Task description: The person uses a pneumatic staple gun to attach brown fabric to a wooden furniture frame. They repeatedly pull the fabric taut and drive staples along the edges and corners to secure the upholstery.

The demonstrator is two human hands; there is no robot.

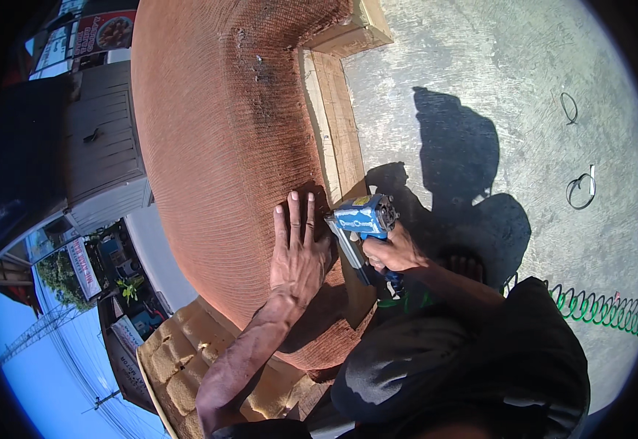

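Observation:
My left hand (298, 256) lies flat on ribbed orange-brown fabric (216, 154) that covers a large rounded piece of upholstered furniture. Its fingers are stretched out and point away from me, close to the fabric's edge. In my right hand (396, 252) is a blue pneumatic staple gun (363, 217), gripped by its handle. The gun's nose meets the fabric edge beside the wooden frame (344, 132), just right of my left fingers. Whether the nose presses on the fabric or hovers, I cannot tell. My fingers hide part of the trigger.
A coiled green and black air hose (601, 311) stretches across the concrete floor (553, 58) at the right. Two thin loops (581, 192) of dark strip or cord lie there too. Yellowish foam padding (187, 351) stands at the lower left. Buildings and signs fill the far left.

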